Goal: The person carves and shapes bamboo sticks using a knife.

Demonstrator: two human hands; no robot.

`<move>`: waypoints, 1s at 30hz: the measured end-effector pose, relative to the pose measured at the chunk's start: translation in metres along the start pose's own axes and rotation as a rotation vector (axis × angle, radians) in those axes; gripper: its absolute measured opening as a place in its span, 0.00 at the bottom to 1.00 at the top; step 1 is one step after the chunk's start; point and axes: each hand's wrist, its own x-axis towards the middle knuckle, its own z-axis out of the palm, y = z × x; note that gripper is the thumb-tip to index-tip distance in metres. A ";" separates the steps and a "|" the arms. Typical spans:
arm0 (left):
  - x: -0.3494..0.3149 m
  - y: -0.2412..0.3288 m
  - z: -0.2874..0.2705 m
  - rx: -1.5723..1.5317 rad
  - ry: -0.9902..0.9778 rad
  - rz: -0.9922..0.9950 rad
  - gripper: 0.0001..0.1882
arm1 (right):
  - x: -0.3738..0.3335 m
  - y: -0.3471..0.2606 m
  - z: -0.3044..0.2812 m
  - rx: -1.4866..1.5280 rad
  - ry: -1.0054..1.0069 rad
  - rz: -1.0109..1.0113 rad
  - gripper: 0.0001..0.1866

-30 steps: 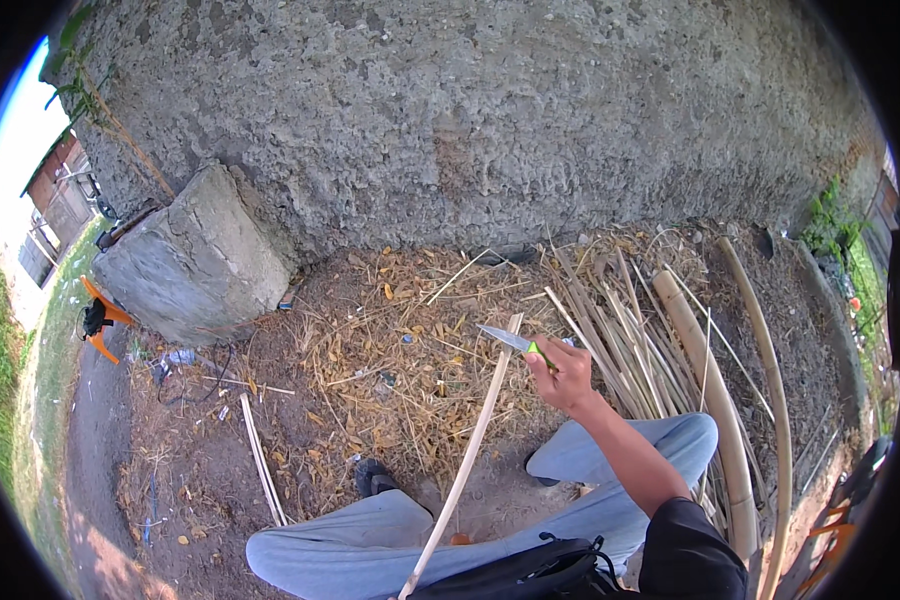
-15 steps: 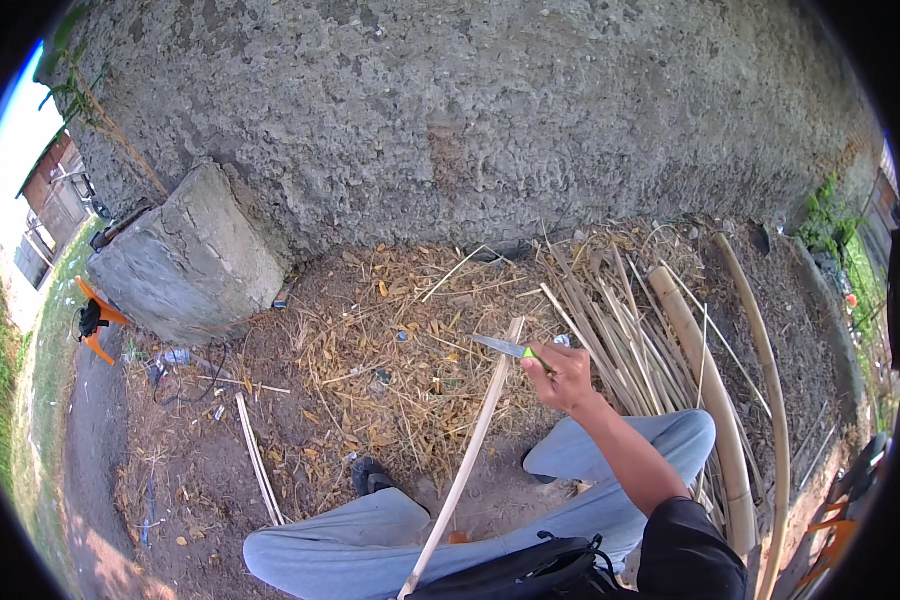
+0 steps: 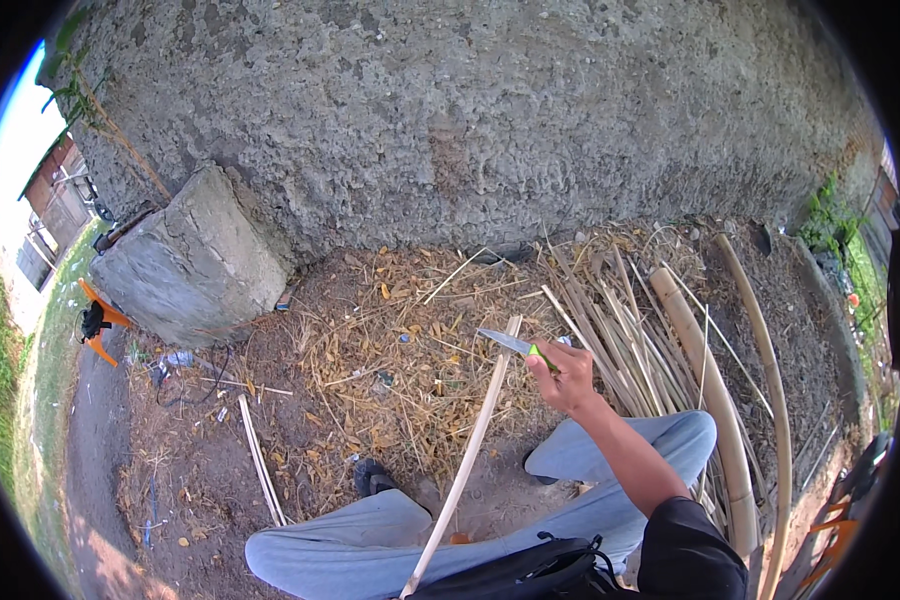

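Note:
My right hand [image 3: 566,380] is closed round the green handle of a knife [image 3: 507,341]. Its blade points left and crosses the upper end of a long pale bamboo strip [image 3: 470,450], seeming to touch it. That strip slants from near my lap up between my legs, its lower end running out of sight by a black bag [image 3: 510,572]. My left hand is out of view.
To the right lie a heap of split bamboo strips [image 3: 625,340], a thick bamboo pole [image 3: 705,390] and a thinner curved pole [image 3: 765,370]. Two pale strips [image 3: 258,460] lie left. A concrete block [image 3: 195,265] stands against the rough wall [image 3: 470,120]. Dry leaves and shavings [image 3: 380,370] litter the ground.
My right hand and the knife have shifted very slightly to the right, and the blade now tilts a little more downward across the strip. The strip has barely moved.

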 end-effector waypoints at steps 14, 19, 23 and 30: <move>0.007 -0.103 -0.023 0.129 -0.127 0.104 0.22 | 0.012 0.043 0.001 -0.170 0.000 0.226 0.15; 0.006 -0.035 -0.012 -0.195 -0.101 -0.079 0.21 | 0.017 0.098 -0.028 0.023 0.236 0.679 0.21; -0.005 0.015 0.000 0.209 0.111 -0.025 0.25 | 0.022 0.043 -0.015 0.320 0.025 0.772 0.21; -0.003 0.031 0.006 0.394 0.202 0.194 0.21 | 0.016 0.010 0.001 0.401 -0.144 0.739 0.20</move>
